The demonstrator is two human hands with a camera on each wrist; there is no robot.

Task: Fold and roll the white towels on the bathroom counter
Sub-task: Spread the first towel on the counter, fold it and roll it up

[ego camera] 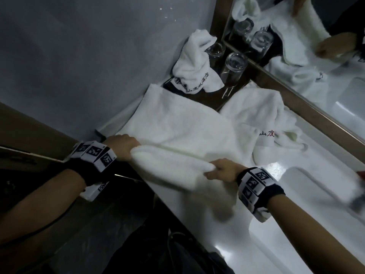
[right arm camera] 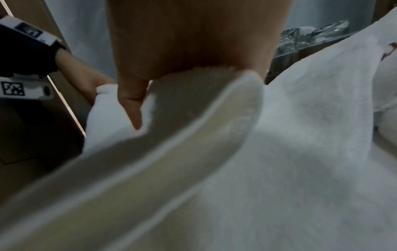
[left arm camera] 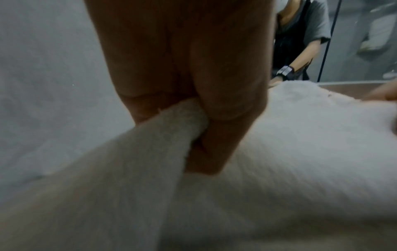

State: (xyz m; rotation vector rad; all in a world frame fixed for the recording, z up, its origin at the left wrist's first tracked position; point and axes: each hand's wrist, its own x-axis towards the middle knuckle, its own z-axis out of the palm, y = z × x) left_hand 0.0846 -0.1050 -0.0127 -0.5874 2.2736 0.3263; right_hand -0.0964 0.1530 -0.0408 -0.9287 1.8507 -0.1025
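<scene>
Two hands on one big white towel [ego camera: 177,125], spread across the bathroom counter [ego camera: 227,244]!

Left hand [ego camera: 122,146] at nine o'clock and right hand [ego camera: 222,170] at four both pinch the near hem, fingers curled tight. Soft, floppy, probably light: take it by the corners. Red characters, "山度", show on the crumpled towel [ego camera: 276,123] at two o'clock; the small towel [ego camera: 194,62] at twelve carries longer lettering.

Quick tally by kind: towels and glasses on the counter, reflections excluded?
White towels: 3: held large towel, crumpled towel on the tray, loose towel near the mirror.
Drinking glasses: 2.
Total: 5
</scene>
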